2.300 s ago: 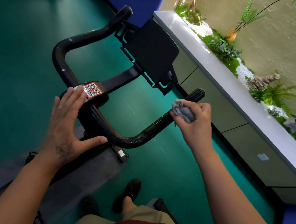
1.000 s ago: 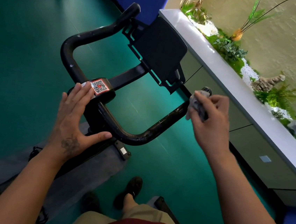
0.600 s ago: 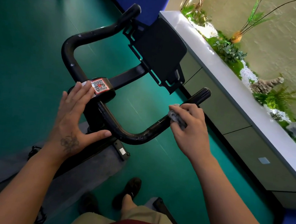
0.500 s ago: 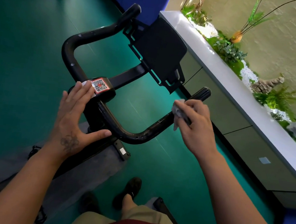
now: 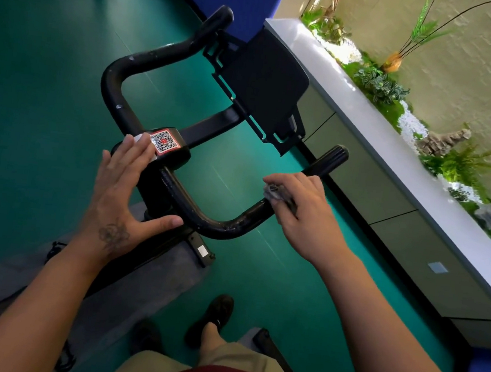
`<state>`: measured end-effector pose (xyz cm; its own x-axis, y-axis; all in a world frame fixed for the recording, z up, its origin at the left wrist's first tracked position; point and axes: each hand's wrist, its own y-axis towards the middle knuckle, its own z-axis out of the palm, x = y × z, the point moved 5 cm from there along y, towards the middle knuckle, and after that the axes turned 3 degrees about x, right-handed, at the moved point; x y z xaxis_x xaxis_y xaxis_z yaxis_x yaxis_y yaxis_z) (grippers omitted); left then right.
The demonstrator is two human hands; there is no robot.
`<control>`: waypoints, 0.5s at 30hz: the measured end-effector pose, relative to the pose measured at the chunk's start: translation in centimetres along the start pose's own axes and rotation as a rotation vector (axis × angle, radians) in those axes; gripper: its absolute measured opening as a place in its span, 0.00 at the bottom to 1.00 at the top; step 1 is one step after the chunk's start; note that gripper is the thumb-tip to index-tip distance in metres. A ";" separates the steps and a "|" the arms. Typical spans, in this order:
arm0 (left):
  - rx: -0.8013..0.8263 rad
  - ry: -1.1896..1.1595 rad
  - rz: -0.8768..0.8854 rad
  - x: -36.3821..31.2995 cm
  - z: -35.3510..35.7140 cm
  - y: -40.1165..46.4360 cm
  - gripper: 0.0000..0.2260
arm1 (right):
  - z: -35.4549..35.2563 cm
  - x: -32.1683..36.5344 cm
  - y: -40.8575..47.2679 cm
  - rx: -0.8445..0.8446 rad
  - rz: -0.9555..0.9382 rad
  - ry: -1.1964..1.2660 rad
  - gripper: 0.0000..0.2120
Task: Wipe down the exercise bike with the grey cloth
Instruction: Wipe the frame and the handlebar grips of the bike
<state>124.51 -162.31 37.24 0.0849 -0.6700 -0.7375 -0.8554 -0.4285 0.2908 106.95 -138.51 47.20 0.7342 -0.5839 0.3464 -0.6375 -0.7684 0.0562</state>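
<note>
While the right hand [image 5: 305,213] curled around the right handlebar arm [image 5: 243,219] of the exercise bike [image 5: 180,160], it gripped the grey cloth [image 5: 277,192] against the black tube, a crumpled fold showing between thumb and fingers. That arm ran its long axis from the near bend up and to the far right, ending in a rounded black grip [image 5: 333,155] just beyond the knuckles and pointing toward the grey planter ledge [image 5: 393,147]. The left hand [image 5: 122,194] lay flat with straight fingers on the centre clamp, its fingertips touching the edge of the QR sticker [image 5: 164,141] and its thumb spread out toward the near curve of the bar; it held nothing. The left handlebar arm [image 5: 148,57] looped away to the far side, parallel to the right one. Between the two arms, a black tablet holder [image 5: 264,84] sat tilted at the far end of the centre stem. Below, on the green floor [image 5: 38,73], a dark shoe [image 5: 212,318] stood beside a grey mat [image 5: 142,290].
</note>
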 end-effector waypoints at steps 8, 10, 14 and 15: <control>-0.013 0.014 0.011 0.2 -0.1 0.1 0.54 | -2.5 -2.6 1.4 0.036 0.040 -0.086 0.09; -0.019 0.008 0.008 0.2 -0.1 0.1 0.53 | -1.4 -1.5 1.1 0.013 0.017 -0.107 0.09; -0.022 0.012 0.015 0.2 -0.1 0.1 0.54 | 0.7 0.8 -0.1 0.014 -0.060 -0.053 0.08; -0.017 0.012 0.012 0.2 -0.1 0.1 0.54 | 0.9 1.1 -0.4 0.023 -0.077 -0.043 0.08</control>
<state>124.47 -162.57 37.19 0.0803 -0.6823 -0.7266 -0.8475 -0.4304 0.3105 108.24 -139.11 46.70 0.7904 -0.5333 0.3015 -0.5737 -0.8169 0.0591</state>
